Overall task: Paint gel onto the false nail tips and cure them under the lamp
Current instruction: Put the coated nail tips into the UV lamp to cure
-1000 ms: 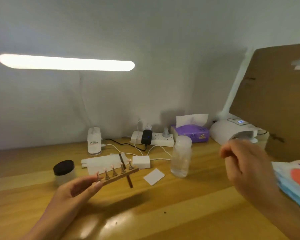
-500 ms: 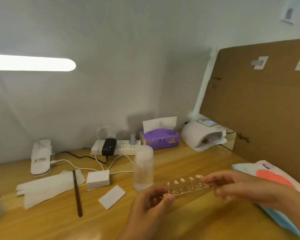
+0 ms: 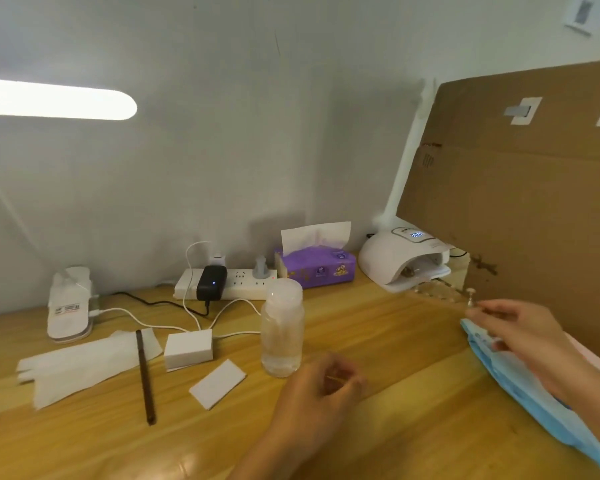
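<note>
Wooden table, far right corner: right hand grip pinches blurred nail-tip strip near curing lamp. Slack left hand empty. Risk: one-end hold tilts strip, gel smears.

Light bar glares upper left; left hand and right hand blurred.

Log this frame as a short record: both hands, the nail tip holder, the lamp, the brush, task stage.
left hand: loosely curled, empty, near the clear bottle
right hand: pinches one end of the nail tip holder
nail tip holder: airborne, motion-blurred, free end toward the cure lamp
cure lamp: back right, display lit, holder not yet inside
brush: lying on the table, partly over white paper
stage: likely carrying tips to cure
</note>
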Motion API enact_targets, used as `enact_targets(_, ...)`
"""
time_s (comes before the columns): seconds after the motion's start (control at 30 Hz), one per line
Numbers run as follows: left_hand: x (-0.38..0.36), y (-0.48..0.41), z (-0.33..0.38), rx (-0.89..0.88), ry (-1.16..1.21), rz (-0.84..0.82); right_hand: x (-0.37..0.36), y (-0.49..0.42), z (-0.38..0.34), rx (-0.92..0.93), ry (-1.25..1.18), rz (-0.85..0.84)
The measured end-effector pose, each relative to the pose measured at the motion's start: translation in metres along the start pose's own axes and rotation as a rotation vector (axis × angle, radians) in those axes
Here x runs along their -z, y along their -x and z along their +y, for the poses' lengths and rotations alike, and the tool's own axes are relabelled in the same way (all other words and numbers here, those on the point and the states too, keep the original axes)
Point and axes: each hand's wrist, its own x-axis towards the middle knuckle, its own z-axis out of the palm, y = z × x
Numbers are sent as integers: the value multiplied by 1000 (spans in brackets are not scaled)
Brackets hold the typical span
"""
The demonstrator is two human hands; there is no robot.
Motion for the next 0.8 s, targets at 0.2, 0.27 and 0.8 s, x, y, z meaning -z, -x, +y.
enact_targets(0.2,-25,-15,9,-69,-323,60,-30,-74,11,-126,122,267)
enact_targets(0.27,-30,-15,3,-101,-388,128,-45,-94,10,-171,158,297)
enact_targets(0.8,-36,-37,-6,5,-284,231,-100,-177,38,-307,167,340)
